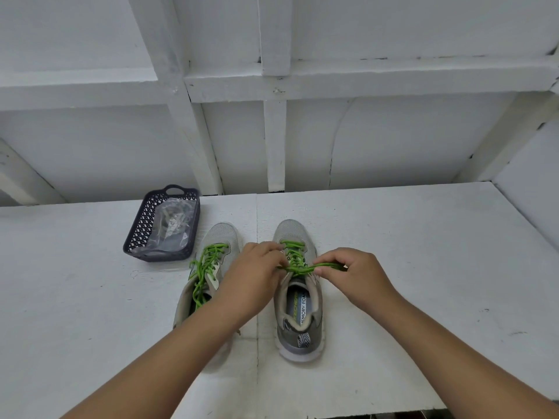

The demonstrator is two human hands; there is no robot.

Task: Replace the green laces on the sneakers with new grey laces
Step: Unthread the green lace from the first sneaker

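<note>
Working the right sneaker (298, 297) on the white desk (423, 267), left sneaker (208, 267) just beside it. Pinching its green lace (298, 267) at the upper eyelets: left hand (257, 273) and right hand (351, 276) each closing a narrow grip on a strand. Judging the cord light, limp, somewhat slick; best held near the eyelets. Grey laces probably waiting, bagged (171, 228), in the dark basket (142, 228) far left.

Two bare forearms reach forward from the bottom edge and angle inward toward each other. The left hand (252, 269) has its back turned up, fingers curled and pinching at their tips. The right hand (352, 275) sits just beside it, knuckles up, fingers (325, 261) curled inward in a pinch.
</note>
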